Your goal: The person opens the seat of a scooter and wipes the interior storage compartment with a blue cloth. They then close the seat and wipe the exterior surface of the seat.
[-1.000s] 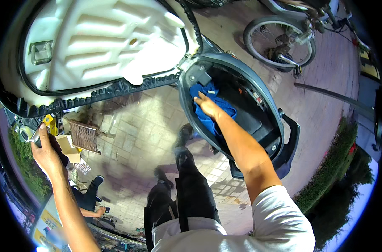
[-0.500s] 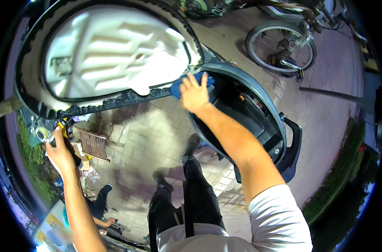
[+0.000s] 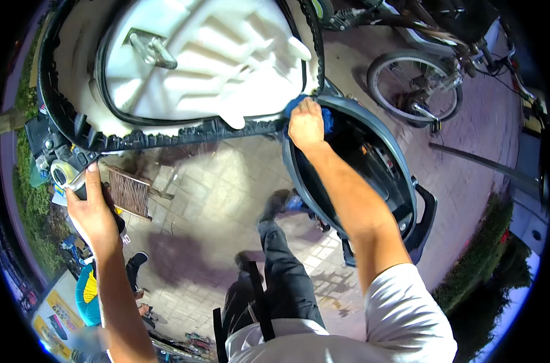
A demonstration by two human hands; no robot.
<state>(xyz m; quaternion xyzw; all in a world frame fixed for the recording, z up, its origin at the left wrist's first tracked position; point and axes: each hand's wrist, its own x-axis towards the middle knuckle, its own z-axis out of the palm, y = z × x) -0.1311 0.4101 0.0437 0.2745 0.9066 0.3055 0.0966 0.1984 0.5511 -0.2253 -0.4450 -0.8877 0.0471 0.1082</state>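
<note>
My left hand (image 3: 96,218) is closed round the scooter's handlebar grip (image 3: 119,222), most of which the hand hides. One finger lies along it, toward the black switch housing (image 3: 84,158). My right hand (image 3: 307,125) is closed on a crumpled blue cloth (image 3: 327,120), pressed at the front end of the under-seat storage bin (image 3: 371,128). The raised seat (image 3: 211,66) shows its white ribbed underside and black wrinkled edge, with a metal latch loop (image 3: 157,51) near its far-left part. Inside the dark bin, its front corner is hidden by my hand and forearm.
A parked bicycle's wheel (image 3: 414,88) stands at the right beyond the scooter. A slatted wooden stool (image 3: 128,192) sits left on the paving, and a person in a teal and yellow top (image 3: 88,293) is at lower left. A rear grab rail (image 3: 427,221) sticks out behind the bin.
My view has shifted, so the latch loop shows more clearly. My right hand's fingers, spread over the cloth before, are now bunched on it at the bin's front. My left hand stays at the handlebar.
</note>
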